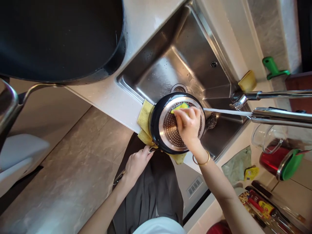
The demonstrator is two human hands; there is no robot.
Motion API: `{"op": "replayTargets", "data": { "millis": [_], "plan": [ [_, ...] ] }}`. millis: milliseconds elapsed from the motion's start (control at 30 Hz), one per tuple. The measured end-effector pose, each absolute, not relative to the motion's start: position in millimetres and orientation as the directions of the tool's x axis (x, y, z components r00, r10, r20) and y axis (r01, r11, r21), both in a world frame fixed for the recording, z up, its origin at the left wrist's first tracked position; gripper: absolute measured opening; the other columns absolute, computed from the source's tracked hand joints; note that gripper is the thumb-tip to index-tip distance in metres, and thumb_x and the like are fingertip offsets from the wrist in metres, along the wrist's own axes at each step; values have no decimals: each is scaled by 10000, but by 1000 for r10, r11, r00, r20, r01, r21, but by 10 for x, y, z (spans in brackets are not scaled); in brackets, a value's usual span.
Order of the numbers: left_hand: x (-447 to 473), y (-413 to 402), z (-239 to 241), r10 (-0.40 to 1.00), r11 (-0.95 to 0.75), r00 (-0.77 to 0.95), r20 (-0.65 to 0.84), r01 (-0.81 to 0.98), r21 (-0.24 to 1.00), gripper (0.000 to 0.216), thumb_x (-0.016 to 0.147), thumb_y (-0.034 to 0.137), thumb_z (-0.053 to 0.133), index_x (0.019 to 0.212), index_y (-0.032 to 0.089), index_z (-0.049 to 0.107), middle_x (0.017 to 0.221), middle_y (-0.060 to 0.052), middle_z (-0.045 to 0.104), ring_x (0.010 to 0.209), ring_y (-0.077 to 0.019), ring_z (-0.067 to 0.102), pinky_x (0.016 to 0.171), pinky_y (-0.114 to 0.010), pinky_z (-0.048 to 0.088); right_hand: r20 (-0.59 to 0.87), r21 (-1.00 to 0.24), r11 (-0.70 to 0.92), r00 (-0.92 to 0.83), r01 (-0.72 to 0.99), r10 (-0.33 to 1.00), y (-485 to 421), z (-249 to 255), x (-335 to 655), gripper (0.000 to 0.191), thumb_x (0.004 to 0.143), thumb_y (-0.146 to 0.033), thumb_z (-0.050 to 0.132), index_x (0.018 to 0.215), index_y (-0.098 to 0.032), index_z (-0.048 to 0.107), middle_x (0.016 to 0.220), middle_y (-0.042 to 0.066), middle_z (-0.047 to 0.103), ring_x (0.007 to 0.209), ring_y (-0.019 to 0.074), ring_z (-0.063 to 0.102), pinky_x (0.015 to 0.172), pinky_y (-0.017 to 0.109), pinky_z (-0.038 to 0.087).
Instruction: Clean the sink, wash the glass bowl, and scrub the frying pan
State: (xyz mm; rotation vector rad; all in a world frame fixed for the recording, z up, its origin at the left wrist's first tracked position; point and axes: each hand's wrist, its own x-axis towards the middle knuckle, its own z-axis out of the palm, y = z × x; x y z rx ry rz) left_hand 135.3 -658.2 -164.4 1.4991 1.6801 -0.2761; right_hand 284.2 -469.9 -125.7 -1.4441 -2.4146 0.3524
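A dark frying pan (156, 122) lies upside down over the front edge of the steel sink (170, 55), its dotted metal base facing up. My right hand (188, 125) presses a yellow-green sponge (179, 106) against that base, fingers closed on it. My left hand (136, 164) is wrapped round the pan's handle, below the counter edge. A yellow cloth (144, 118) is draped over the sink rim under the pan. A thin stream of water (226, 111) runs from the tap (280, 114) toward the pan.
A large black wok (60, 39) sits on the counter at upper left. A steel scourer (211, 121) lies in the sink beside the pan. On the right are a yellow sponge (247, 81), a green hook (273, 68), a red pot with a glass lid (275, 156), a green rag (237, 165) and packets (258, 203).
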Motion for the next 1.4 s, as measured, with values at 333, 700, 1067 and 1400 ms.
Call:
{"op": "replayTargets", "data": {
  "millis": [333, 700, 1067, 1400],
  "plan": [
    [1356, -6616, -1696, 732, 274, 56, -679, 889, 368, 333, 951, 400, 372, 1049, 173, 594, 792, -82, 704, 726, -217, 694, 571, -244, 446, 102, -342, 449, -442, 826, 891, -4765, -1254, 2779, 210, 923, -221, 482, 946, -281, 682, 912, 47, 633, 995, 227, 457, 878, 390, 422],
    [1354, -6629, -1724, 734, 255, 65, -676, 896, 363, 358, 959, 417, 342, 1061, 175, 585, 793, -79, 707, 729, -217, 698, 576, -241, 441, 69, -331, 417, -419, 846, 905, -4897, -1199, 2794, 179, 909, -201, 511, 946, -261, 676, 909, 47, 634, 1014, 225, 461, 881, 377, 414],
    [1332, -6609, -1706, 715, 260, 50, -698, 907, 332, 372, 948, 426, 364, 1108, 177, 590, 812, -102, 708, 737, -211, 697, 572, -223, 440, 46, -366, 423, -438, 829, 898, -4934, -1184, 2853, 156, 903, -223, 530, 950, -260, 674, 883, 37, 641, 1008, 214, 480, 883, 374, 416],
    [1369, -6548, -1610, 683, 259, 77, -727, 904, 339, 365, 960, 409, 332, 1135, 176, 552, 830, -98, 708, 751, -232, 701, 584, -248, 458, 90, -377, 312, -301, 872, 949, -4728, -1271, 2990, 163, 908, -260, 518, 868, -239, 675, 838, 42, 611, 926, 218, 475, 845, 399, 418]
  ]
}}
